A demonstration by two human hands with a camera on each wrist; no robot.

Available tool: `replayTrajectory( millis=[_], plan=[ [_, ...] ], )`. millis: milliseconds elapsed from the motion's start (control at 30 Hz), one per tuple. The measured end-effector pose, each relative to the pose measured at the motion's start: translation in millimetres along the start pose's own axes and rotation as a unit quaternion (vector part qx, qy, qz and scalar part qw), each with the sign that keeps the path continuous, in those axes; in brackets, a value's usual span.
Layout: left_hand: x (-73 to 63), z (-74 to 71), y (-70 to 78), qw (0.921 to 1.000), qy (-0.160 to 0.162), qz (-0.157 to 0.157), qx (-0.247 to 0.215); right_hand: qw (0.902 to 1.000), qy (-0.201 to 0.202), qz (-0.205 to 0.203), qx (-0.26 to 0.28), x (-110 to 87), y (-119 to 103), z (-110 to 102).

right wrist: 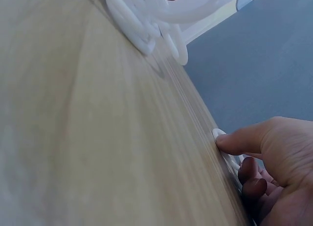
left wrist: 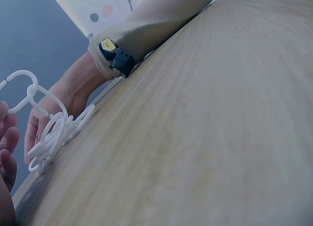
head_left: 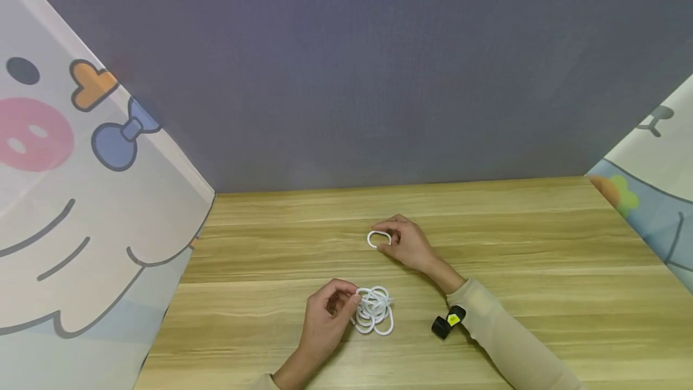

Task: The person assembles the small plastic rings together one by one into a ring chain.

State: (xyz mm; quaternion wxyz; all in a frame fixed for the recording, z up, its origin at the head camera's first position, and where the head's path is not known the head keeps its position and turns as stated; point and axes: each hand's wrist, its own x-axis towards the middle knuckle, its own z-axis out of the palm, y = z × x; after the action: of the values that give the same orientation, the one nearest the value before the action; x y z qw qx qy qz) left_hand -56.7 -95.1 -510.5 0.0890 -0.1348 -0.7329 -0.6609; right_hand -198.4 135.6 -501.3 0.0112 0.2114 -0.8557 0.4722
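A bunch of white plastic chain links (head_left: 383,321) lies on the wooden table, several of them hooked together. My left hand (head_left: 323,319) pinches one link at the left side of this bunch between thumb and fingers. In the left wrist view, that link (left wrist: 35,80) is raised above the others and has a gap in its loop. Farther back, my right hand (head_left: 410,247) holds a single oval link (head_left: 369,239) between thumb and fingers, low at the table surface. This link (right wrist: 216,132) is partly hidden behind the thumb in the right wrist view.
The wooden table (head_left: 260,318) runs back to a grey-blue panel (head_left: 379,77). Printed cartoon panels (head_left: 65,197) stand at both sides. A black strap device with a yellow tag (head_left: 441,327) sits on the right sleeve.
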Motion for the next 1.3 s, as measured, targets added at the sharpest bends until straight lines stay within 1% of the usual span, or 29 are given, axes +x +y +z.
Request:
replayTrajectory(
  millis=[367, 667, 967, 1100, 1300],
  plan=[
    [0.0, 0.0, 1.0, 1.0, 0.0, -0.001, 0.0, 0.9999, -0.006, 0.009, -0.004, -0.5, -1.0, -1.4],
    [-0.1, 0.0, 1.1, 1.0, 0.002, -0.005, 0.001, 1.0, -0.005, 0.004, -0.004, -0.3, -0.8, -1.3],
    [-0.4, -0.3, -0.1, 1.0, 0.002, -0.002, -0.003, 0.9993, 0.016, 0.024, 0.022, 0.9, 0.9, -1.5],
    [-0.1, -1.0, 0.4, 1.0, -0.003, -0.003, -0.005, 0.9981, 0.026, 0.034, 0.044, 0.5, 1.3, -1.0],
    [-0.2, -0.3, -1.5, 1.0, -0.002, 0.005, -0.005, 0.996, 0.035, 0.036, 0.073, -0.8, 3.0, -0.6]
  ],
)
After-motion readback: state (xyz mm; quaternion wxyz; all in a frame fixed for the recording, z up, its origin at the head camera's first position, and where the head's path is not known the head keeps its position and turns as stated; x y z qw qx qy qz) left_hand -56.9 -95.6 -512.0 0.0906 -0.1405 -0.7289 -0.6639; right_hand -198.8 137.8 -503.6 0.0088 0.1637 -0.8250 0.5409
